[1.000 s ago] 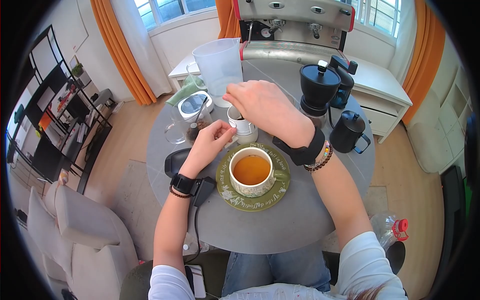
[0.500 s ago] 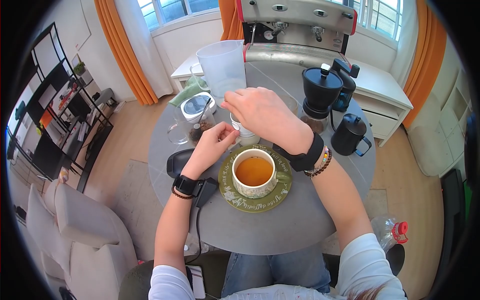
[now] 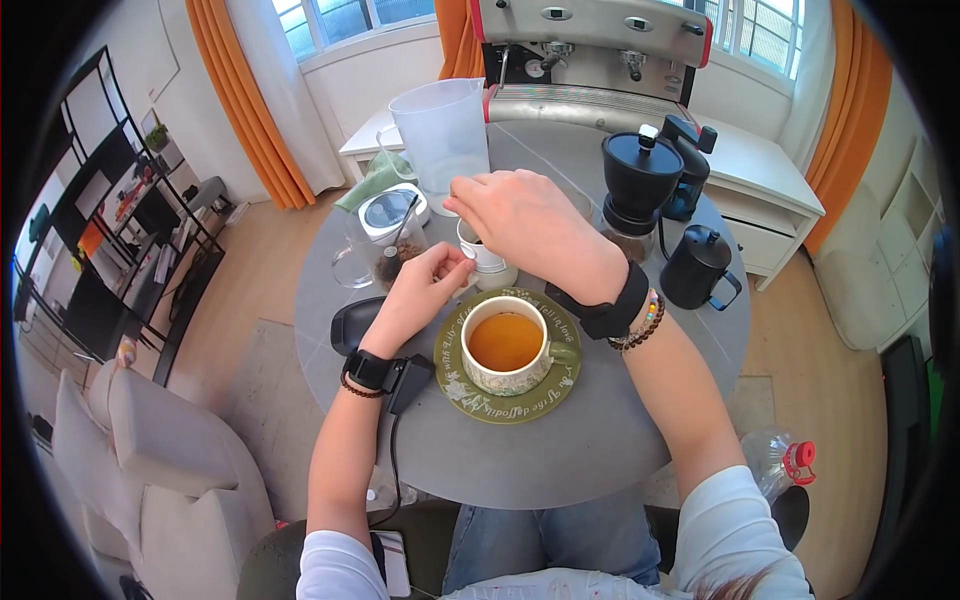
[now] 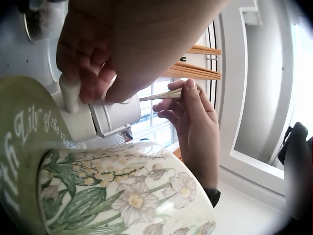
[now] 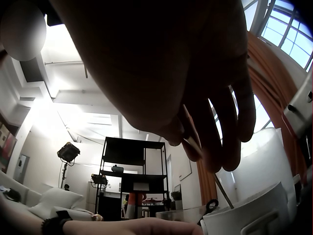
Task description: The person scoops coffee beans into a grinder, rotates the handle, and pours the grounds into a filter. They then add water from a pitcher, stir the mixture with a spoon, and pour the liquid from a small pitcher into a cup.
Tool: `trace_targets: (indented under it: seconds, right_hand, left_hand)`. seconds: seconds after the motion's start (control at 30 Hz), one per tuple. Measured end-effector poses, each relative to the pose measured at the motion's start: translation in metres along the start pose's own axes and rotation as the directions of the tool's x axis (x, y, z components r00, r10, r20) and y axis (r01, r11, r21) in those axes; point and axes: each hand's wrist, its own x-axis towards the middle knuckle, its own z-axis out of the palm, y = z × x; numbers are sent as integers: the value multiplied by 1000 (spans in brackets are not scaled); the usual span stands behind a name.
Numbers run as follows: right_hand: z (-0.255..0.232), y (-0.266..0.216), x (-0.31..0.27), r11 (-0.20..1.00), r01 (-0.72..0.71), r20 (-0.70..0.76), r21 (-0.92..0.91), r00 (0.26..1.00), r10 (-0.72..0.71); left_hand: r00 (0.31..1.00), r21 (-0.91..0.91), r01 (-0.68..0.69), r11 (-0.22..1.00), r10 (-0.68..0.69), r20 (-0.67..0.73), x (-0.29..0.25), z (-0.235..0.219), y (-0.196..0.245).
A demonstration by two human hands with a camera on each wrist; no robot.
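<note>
In the head view my right hand [image 3: 545,225] hovers over a small white cup [image 3: 488,262] with a thin wire frame. It pinches a slender gold-coloured stick [image 4: 166,94] between thumb and fingers; the right wrist view has the stick's lower end [image 5: 224,191] slanting down into the white cup. My left hand [image 3: 415,295] grips the cup's near left side, fingertips close to its rim. Nearer to me, a floral teacup [image 3: 507,382] filled with amber liquid sits on a green saucer [image 3: 470,402] with white lettering. What the white cup contains is mostly hidden.
Left of the cup stand a glass mug [image 3: 350,262] of dark grounds or beans and a white scale [image 3: 420,200]. A clear plastic pitcher [image 3: 435,130] is behind. At right are a black grinder [image 3: 640,175] and a black kettle [image 3: 697,265]. A cable hangs over the table's front-left edge.
My right hand has dipped slightly over the white cup and rotated a little, still pinching the stick. My left hand stays at the cup's side.
</note>
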Motion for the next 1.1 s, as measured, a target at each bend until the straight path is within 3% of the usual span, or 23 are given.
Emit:
trace_targets:
  seconds: [0.33,0.43,0.63,0.83,1.03,1.1]
  right_hand:
    - [-1,0,1,999,-35,7,-29,999,35]
    - [0,5,2,999,12,-54,-36,998,-14]
    - [-2,9,-2,993,-108,-21,51,994,109]
    - [-3,7,0,987,-127,-19,97,991,130]
    - [-1,14,1,997,-45,-101,-63,994,39]
    - [-1,14,0,994,-92,-69,-64,994,88]
  left_hand:
    - [1000,1,-6,1000,6,1,1,0,-2]
    - [1000,6,10,1000,-10,-2,-1,0,2]
    - [1000,-10,-6,1000,6,0,0,0,0]
    - [1000,-25,-12,1000,12,0,1,0,-2]
    - [1000,-9,-4,1000,4,6,1,0,-4]
    - [1000,-17,-1,1000,1,3,1,0,-4]
